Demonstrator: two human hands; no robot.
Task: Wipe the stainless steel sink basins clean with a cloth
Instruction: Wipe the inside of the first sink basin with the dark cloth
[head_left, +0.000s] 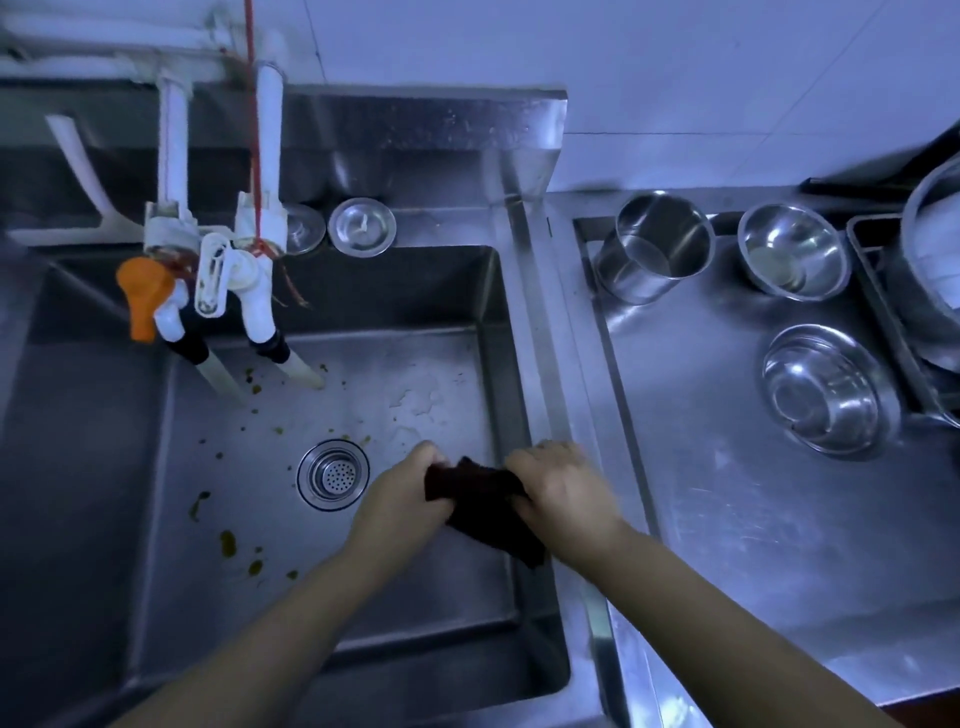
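Observation:
A dark cloth (485, 506) hangs over the right part of the stainless steel sink basin (415, 395), held between both hands. My left hand (402, 496) grips its left end and my right hand (563, 486) grips its right end, close to the basin's right wall. The basin floor carries brownish-green stains (228, 543) at the left and near the taps, and a round drain strainer (333, 474) sits left of my left hand. A second basin (62, 415) lies at the far left, mostly dark.
White taps (260, 291) with an orange handle (143, 296) hang over the basin's back left. A drain plug (362, 227) rests on the back ledge. On the steel counter (727, 493) to the right stand a steel pot (652, 247) and two steel bowls (831, 389).

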